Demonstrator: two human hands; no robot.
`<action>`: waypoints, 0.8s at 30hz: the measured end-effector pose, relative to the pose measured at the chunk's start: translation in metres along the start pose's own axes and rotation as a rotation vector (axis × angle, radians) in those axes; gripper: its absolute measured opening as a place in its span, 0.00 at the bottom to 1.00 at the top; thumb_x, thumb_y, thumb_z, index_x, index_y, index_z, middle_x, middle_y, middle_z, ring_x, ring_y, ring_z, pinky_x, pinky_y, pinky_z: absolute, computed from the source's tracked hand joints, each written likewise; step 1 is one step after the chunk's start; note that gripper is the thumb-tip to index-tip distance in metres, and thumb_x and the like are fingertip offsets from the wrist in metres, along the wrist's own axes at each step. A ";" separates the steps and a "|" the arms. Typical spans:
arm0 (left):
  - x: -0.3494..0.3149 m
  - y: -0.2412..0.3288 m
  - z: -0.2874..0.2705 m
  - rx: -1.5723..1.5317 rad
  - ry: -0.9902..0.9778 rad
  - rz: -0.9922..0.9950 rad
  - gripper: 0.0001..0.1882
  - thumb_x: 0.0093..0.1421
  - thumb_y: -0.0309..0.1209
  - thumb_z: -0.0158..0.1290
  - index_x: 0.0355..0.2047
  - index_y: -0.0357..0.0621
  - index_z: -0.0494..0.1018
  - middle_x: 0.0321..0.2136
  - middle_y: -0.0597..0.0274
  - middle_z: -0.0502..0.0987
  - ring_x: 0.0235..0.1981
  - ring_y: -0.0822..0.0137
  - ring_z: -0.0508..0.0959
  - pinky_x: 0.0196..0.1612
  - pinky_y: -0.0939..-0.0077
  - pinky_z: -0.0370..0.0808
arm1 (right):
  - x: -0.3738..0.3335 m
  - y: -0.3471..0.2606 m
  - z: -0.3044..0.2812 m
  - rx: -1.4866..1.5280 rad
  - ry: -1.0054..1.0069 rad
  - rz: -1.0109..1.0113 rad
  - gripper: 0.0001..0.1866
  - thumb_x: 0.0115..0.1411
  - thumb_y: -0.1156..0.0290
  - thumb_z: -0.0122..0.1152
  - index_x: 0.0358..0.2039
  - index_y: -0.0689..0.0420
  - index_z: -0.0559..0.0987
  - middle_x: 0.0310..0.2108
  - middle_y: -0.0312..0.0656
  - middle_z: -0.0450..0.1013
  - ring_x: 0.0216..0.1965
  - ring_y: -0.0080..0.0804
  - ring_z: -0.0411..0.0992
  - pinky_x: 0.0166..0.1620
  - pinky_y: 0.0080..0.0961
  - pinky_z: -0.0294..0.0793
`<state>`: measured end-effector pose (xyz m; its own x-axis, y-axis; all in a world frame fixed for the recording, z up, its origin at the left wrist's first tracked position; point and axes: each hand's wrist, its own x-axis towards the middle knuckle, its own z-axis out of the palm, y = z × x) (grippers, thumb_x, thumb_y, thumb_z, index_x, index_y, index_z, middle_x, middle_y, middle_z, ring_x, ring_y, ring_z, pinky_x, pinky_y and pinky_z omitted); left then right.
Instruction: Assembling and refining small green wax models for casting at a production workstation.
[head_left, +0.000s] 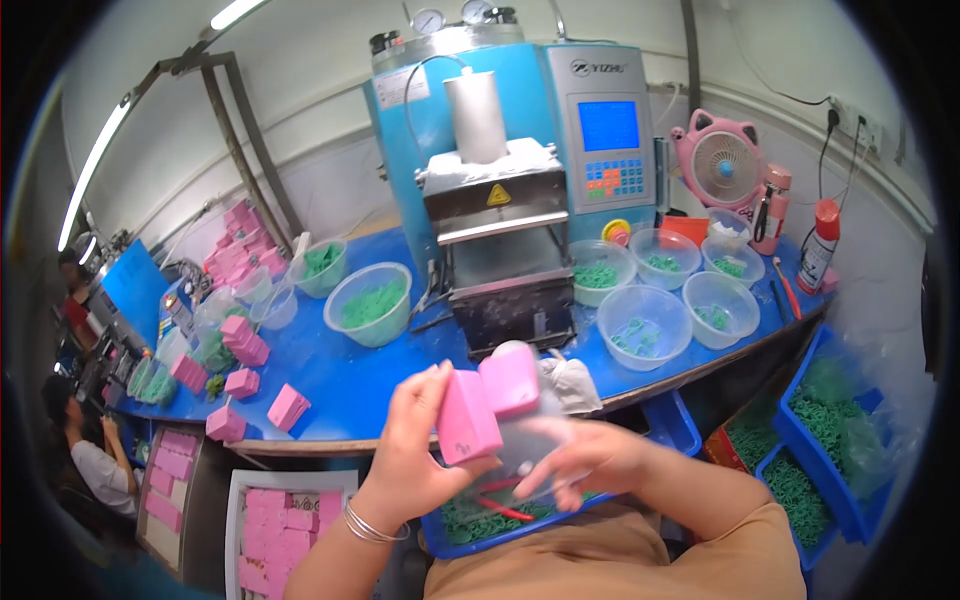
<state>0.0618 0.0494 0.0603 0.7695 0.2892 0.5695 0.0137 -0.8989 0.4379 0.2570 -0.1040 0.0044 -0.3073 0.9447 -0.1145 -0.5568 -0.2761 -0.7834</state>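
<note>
My left hand (405,440) is closed around a pink rubber mold block (470,418), its thumb and fingers on opposite sides. A second pink piece (510,380) sits against the block's far right side; whether they are joined I cannot tell. My right hand (585,460) is just right of the block, slightly blurred, with its fingers apart and nothing visible in them. Below both hands is a blue tray (490,545) of green wax pieces (465,522), with a red-handled tool (505,508) over it. A greyish, blurred shape behind my right hand is unclear.
A blue machine (400,130) with a press stands on the blue table (300,360). Clear plastic bowls (645,325) hold green pieces. Pink blocks (288,408) lie left; more fill a white bin (240,500). Blue crates (790,440) are right. A person (95,450) sits far left.
</note>
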 end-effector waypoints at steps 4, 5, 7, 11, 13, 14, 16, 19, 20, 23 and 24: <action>0.005 -0.032 0.023 -0.017 -0.101 -0.114 0.47 0.36 0.35 0.69 0.56 0.34 0.60 0.50 0.47 0.65 0.53 0.53 0.66 0.56 0.65 0.64 | 0.015 0.024 0.010 -0.015 -0.065 0.127 0.37 0.61 0.69 0.47 0.66 0.54 0.41 0.43 0.52 0.74 0.25 0.28 0.74 0.30 0.22 0.75; 0.003 -0.048 0.026 -0.030 -0.112 -0.216 0.46 0.35 0.33 0.69 0.56 0.35 0.61 0.50 0.49 0.65 0.52 0.54 0.66 0.56 0.67 0.64 | 0.016 0.030 0.010 0.025 -0.094 0.132 0.37 0.61 0.69 0.46 0.66 0.54 0.40 0.43 0.52 0.74 0.27 0.29 0.75 0.30 0.22 0.75; -0.009 -0.084 0.027 0.046 -0.051 -0.294 0.44 0.36 0.33 0.68 0.54 0.35 0.63 0.50 0.48 0.65 0.52 0.54 0.66 0.56 0.67 0.64 | 0.021 0.040 0.007 0.055 -0.135 0.166 0.37 0.62 0.69 0.46 0.66 0.53 0.39 0.44 0.53 0.73 0.28 0.30 0.75 0.31 0.22 0.76; -0.024 -0.114 0.028 0.267 0.221 -0.372 0.42 0.37 0.30 0.68 0.53 0.36 0.61 0.50 0.48 0.65 0.52 0.53 0.67 0.55 0.67 0.64 | 0.017 0.052 0.010 0.059 -0.112 0.161 0.38 0.62 0.71 0.46 0.66 0.52 0.38 0.45 0.53 0.72 0.29 0.31 0.75 0.32 0.23 0.76; -0.031 -0.101 0.027 0.172 0.304 -0.360 0.40 0.37 0.30 0.68 0.51 0.38 0.62 0.50 0.48 0.65 0.50 0.52 0.68 0.55 0.66 0.65 | 0.016 0.061 0.006 0.221 -0.162 0.158 0.38 0.62 0.72 0.47 0.66 0.52 0.38 0.46 0.52 0.71 0.32 0.32 0.76 0.35 0.23 0.76; -0.035 -0.088 0.028 -0.036 0.312 -0.269 0.40 0.36 0.31 0.69 0.50 0.40 0.62 0.51 0.47 0.65 0.52 0.50 0.67 0.56 0.62 0.63 | 0.015 0.065 0.006 0.225 -0.165 0.169 0.38 0.62 0.72 0.47 0.66 0.52 0.38 0.46 0.52 0.71 0.32 0.32 0.76 0.35 0.23 0.76; -0.038 -0.051 0.023 -0.054 0.189 -0.048 0.38 0.36 0.34 0.69 0.48 0.45 0.64 0.52 0.48 0.65 0.55 0.49 0.65 0.58 0.51 0.56 | 0.013 0.072 0.005 -0.003 -0.100 0.046 0.36 0.63 0.72 0.47 0.66 0.51 0.41 0.48 0.51 0.70 0.37 0.32 0.75 0.40 0.23 0.75; -0.041 -0.012 0.020 0.331 0.033 0.232 0.29 0.36 0.41 0.66 0.42 0.57 0.72 0.53 0.55 0.66 0.57 0.51 0.64 0.59 0.37 0.47 | 0.006 0.071 0.011 -0.074 -0.033 0.047 0.31 0.64 0.71 0.46 0.66 0.53 0.48 0.53 0.49 0.67 0.44 0.31 0.73 0.46 0.24 0.72; -0.044 -0.004 0.019 0.304 0.069 0.243 0.26 0.38 0.41 0.65 0.41 0.59 0.72 0.52 0.55 0.66 0.57 0.51 0.64 0.59 0.37 0.49 | 0.005 0.075 0.012 -0.066 -0.056 0.071 0.31 0.64 0.71 0.46 0.66 0.53 0.48 0.53 0.49 0.67 0.44 0.31 0.73 0.46 0.24 0.72; -0.058 0.002 0.018 0.286 0.160 0.293 0.22 0.40 0.39 0.64 0.39 0.62 0.74 0.51 0.57 0.66 0.57 0.52 0.64 0.58 0.39 0.54 | 0.000 0.086 0.016 -0.139 -0.025 0.018 0.29 0.64 0.74 0.47 0.64 0.56 0.52 0.53 0.48 0.66 0.46 0.32 0.72 0.48 0.26 0.72; -0.061 0.001 0.019 0.279 0.215 0.367 0.20 0.42 0.37 0.63 0.37 0.64 0.74 0.51 0.58 0.66 0.56 0.53 0.64 0.58 0.40 0.57 | 0.000 0.083 0.018 -0.189 0.007 0.020 0.28 0.64 0.75 0.47 0.63 0.57 0.54 0.53 0.47 0.66 0.47 0.32 0.71 0.50 0.27 0.71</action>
<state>0.0271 0.0242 0.0126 0.6071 -0.0274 0.7942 -0.0402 -0.9992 -0.0037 0.1974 -0.1304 -0.0499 -0.3109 0.9408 -0.1353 -0.3957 -0.2576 -0.8815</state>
